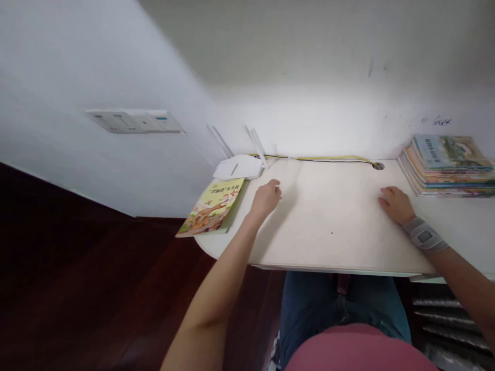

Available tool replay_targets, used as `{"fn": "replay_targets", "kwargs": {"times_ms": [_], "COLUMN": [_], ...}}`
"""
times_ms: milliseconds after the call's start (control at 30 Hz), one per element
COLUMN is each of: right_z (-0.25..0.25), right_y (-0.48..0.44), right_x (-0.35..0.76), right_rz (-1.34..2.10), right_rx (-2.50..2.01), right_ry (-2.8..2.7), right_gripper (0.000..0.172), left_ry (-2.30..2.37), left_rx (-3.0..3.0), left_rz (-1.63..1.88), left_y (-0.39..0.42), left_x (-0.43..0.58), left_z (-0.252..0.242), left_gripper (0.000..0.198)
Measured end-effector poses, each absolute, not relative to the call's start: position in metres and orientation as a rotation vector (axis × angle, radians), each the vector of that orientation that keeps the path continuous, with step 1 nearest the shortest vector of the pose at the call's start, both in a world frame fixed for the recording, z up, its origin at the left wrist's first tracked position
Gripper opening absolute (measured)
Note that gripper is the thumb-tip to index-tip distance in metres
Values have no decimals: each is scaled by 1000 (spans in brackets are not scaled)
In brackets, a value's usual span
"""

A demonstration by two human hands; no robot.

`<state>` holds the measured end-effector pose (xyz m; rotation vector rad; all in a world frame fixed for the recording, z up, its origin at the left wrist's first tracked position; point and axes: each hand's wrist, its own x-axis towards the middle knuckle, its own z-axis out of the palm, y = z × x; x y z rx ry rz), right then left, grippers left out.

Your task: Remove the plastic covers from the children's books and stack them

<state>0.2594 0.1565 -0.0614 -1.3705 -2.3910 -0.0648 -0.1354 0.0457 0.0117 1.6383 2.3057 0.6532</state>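
Note:
Over the left part of the white desktop hovers my left hand (266, 197), fingers loosely bent and a little apart, with nothing seen in it. Closest to it are a white router (238, 167) and a picture book (212, 206) with a yellow-green cover, which lies at the desk's left end and juts past the edge. My right hand (396, 205), a grey band (424, 235) around its wrist, is at the right side of the desktop. Its thumb and fingers are apart and hold nothing visible. A stack of thin books (450, 165) stands just beyond it.
A yellow and a black cable (328, 158) run along the wall to a round desk hole (378, 166). The router's antennas stand up near the wall. A socket panel (135, 122) is on the left wall. Dark wooden floor (96, 288) lies below the desk.

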Motion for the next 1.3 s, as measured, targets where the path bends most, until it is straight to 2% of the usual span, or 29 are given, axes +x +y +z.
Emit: {"fn": "replay_targets", "kwargs": {"times_ms": [100, 167, 233, 300, 367, 467, 600, 700, 800, 1100, 1200, 1300], "right_z": [-54, -47, -36, -23, -9, 1, -20, -45, -58, -53, -51, -50], "right_y": [112, 83, 64, 57, 58, 58, 46, 32, 20, 6, 18, 36], "right_x": [211, 182, 168, 175, 197, 234, 249, 247, 252, 271, 275, 283], "right_rz": [77, 177, 179, 81, -46, -188, -227, -250, -259, -258, -205, -203], "right_rx": [-1133, -1027, -1012, -1044, -1043, -1003, -960, -1105, -1262, -1339, -1279, -1274], "right_ry": [-2313, -2227, -2101, -1940, -1859, -1909, -2338, -2634, -2698, -2610, -2519, -2404], "right_gripper": [66, 85, 90, 77, 55, 38, 44, 51, 55, 43, 47, 49], "left_ry": [1791, 1420, 1155, 1054, 1108, 1276, 1693, 2030, 2256, 2239, 2167, 2451], "left_rx": [1557, 1526, 1555, 1557, 1526, 1389, 1326, 1594, 1886, 2127, 2144, 1997], "left_rz": [1056, 1205, 1309, 1431, 1577, 1675, 1413, 979, 792, 771, 848, 798], "left_y": [47, 42, 32, 19, 7, -6, -23, -39, -50, -48, -39, -27], "left_x": [-75, -33, -2, 11, 6, -19, -54, -69, -71, -51, -73, -121], "left_z": [26, 41, 60, 75, 80, 59, -2, -39, -58, -69, -56, -32], "left_gripper": [44, 37, 31, 29, 27, 26, 29, 34, 35, 37, 38, 45]}}
